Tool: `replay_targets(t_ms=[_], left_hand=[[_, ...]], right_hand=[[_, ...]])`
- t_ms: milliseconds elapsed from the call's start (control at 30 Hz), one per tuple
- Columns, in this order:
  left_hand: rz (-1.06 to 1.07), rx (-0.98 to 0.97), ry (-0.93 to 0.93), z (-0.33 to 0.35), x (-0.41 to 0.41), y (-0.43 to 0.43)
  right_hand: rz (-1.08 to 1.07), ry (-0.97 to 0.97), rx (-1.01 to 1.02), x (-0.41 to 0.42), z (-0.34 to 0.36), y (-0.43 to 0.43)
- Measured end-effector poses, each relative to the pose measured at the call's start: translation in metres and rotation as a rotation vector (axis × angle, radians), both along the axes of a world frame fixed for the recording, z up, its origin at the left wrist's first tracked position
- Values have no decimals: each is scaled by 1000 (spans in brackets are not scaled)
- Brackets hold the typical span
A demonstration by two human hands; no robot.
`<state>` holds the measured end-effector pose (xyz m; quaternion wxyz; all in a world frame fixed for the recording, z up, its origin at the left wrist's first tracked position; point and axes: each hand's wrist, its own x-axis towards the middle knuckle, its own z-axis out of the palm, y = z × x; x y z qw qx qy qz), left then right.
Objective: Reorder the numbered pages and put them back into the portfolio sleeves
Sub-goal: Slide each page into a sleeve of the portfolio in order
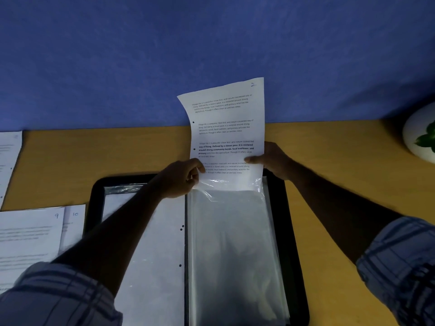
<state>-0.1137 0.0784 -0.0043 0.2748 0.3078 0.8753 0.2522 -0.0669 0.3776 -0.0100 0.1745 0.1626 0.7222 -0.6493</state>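
Nearest the camera, two plaid cuffs, left (58, 300) and right (400, 267), frame bare forearms that reach forward over an open black portfolio (290, 231) lying flat on a wooden table (117, 151). Its left half shows a filed sheet (153, 255) with punch holes along the inner edge. Its right half is a stack of clear plastic, the top sleeve (230, 243) empty for most of its length.

At the sleeve's far, open end the left hand (179, 178) has its fingers curled and pinches the plastic edge, right at the page's lower left corner; whether paper is caught in that pinch too I cannot tell. The right hand (275, 161) grips the page (226, 128) by its right edge, thumb on the printed face and fingers behind. The page stands nearly upright, slightly bowed, its bottom edge just inside the sleeve's mouth and most of it still outside. A handwritten mark sits at its top right corner, too faint to read surely.

Left of the portfolio lie sheet 9 (28, 236) and, under it, sheet 10 (74, 222). Farther left is another printed sheet (9, 156). At the far right stands a white pot (416, 135) with green leaves, against a blue wall (164, 55).
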Motion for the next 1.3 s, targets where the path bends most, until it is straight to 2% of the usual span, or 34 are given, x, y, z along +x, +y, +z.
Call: replay_targets(t_ms=[200, 567, 633, 733, 833, 900, 1067, 1167, 1233, 1300], left_hand=[[7, 60, 114, -7, 5, 4], [61, 110, 152, -14, 8, 3], [217, 178, 175, -16, 6, 3], [593, 189, 228, -17, -4, 7], [834, 184, 67, -13, -15, 11], [906, 192, -41, -13, -21, 13], [937, 244, -246, -19, -28, 17], [822, 215, -186, -17, -25, 18], [770, 188, -108, -15, -22, 16], [699, 153, -98, -14, -18, 12]], right_hand=[[102, -33, 27, -4, -2, -2], [288, -114, 116, -13, -1, 14], [258, -138, 90, -16, -2, 12], [67, -106, 25, -19, -2, 8], [-92, -58, 31, -20, -4, 5], [-74, -69, 37, -17, -7, 8], [161, -118, 119, -9, -4, 18], [224, -143, 188, -9, -1, 18], [154, -111, 135, -10, 0, 17], [-8, -59, 74, -12, 3, 14]])
